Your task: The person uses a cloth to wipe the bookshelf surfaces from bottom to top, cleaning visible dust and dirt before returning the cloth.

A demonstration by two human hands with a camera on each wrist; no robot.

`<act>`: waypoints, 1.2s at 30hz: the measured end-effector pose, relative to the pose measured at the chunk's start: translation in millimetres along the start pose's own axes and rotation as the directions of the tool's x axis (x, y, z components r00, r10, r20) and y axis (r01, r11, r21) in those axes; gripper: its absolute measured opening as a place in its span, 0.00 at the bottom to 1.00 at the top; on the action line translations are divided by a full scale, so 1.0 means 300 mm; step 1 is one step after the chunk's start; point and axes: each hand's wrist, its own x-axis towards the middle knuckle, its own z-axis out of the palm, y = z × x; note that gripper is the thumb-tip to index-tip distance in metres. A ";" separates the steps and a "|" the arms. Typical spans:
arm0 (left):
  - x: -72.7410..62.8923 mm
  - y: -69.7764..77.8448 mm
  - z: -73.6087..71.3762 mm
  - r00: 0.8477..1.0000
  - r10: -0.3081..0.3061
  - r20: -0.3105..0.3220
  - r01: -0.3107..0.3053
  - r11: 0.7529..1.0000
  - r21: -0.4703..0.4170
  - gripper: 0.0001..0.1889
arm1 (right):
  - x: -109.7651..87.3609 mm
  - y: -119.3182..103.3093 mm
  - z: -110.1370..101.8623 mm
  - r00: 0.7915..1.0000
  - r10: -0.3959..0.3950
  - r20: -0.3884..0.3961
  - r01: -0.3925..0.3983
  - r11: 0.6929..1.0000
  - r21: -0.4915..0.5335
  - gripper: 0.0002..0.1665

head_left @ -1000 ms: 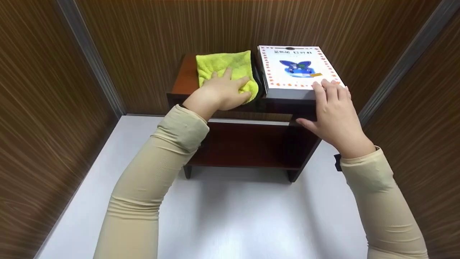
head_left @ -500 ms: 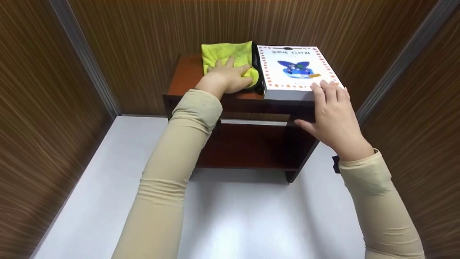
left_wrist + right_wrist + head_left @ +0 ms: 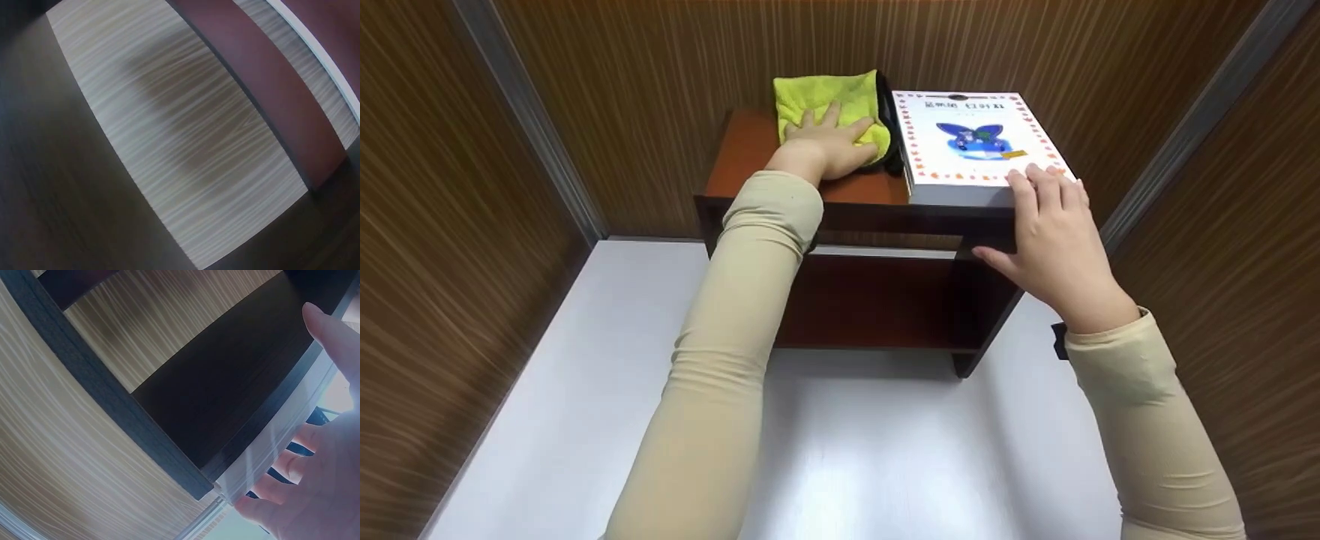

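Note:
A yellow-green cloth (image 3: 826, 94) with a black edge lies on the reddish-brown top of a small wooden shelf table (image 3: 735, 161). Fingers spread, my left hand (image 3: 829, 146) presses flat on the cloth. Right of it sits a thick white book (image 3: 979, 166), perhaps a stack, with a blue butterfly picture and an orange-dotted border. My right hand (image 3: 1057, 232) rests its fingertips on the book's near right corner, thumb held apart below the tabletop edge. In the right wrist view the fingers (image 3: 270, 489) touch the book's pale side. The left wrist view does not show the left hand.
Beneath the top is a lower shelf (image 3: 877, 300). Wood-grain panels (image 3: 660, 97) with grey metal corner strips (image 3: 532, 120) enclose the table at the back and both sides. The floor (image 3: 855, 450) is white.
My left hand has slid the cloth back toward the rear wall, then slightly left, baring more of the tabletop's front. The right hand and the book stay in place.

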 end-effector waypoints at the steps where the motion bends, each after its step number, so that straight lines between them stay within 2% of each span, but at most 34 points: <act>1: 0.002 -0.002 0.002 1.000 0.001 -0.001 -0.001 1.000 0.002 0.32 | -0.002 0.001 0.000 1.000 0.001 0.001 -0.001 1.000 0.001 0.52; 7: -0.012 -0.025 0.009 1.000 -0.018 0.004 0.018 1.000 0.000 0.32 | -0.014 0.000 0.004 1.000 0.016 0.017 -0.016 1.000 0.009 0.52; 15: -0.109 -0.107 0.010 0.998 -0.050 -0.043 0.052 0.998 0.038 0.32 | -0.006 0.003 0.006 1.000 0.008 -0.021 -0.008 1.000 0.007 0.53; 21: -0.209 -0.148 0.051 0.998 -0.015 -0.058 0.017 0.999 0.034 0.32 | -0.016 -0.001 0.019 1.000 0.022 -0.007 -0.022 1.000 0.023 0.53; 26: -0.271 -0.173 0.082 0.997 0.025 -0.076 -0.023 0.999 0.036 0.31 | -0.021 0.001 0.030 1.000 0.026 -0.003 -0.026 0.999 0.024 0.53; 33: -0.354 -0.203 0.092 0.990 0.078 -0.113 -0.072 0.996 0.059 0.31 | -0.018 0.000 0.032 1.000 0.022 -0.009 -0.022 1.000 0.021 0.53; 36: -0.375 -0.211 0.091 0.988 0.097 -0.122 -0.091 0.994 0.055 0.31 | -0.020 0.001 0.029 0.999 0.031 -0.010 -0.031 0.999 0.017 0.54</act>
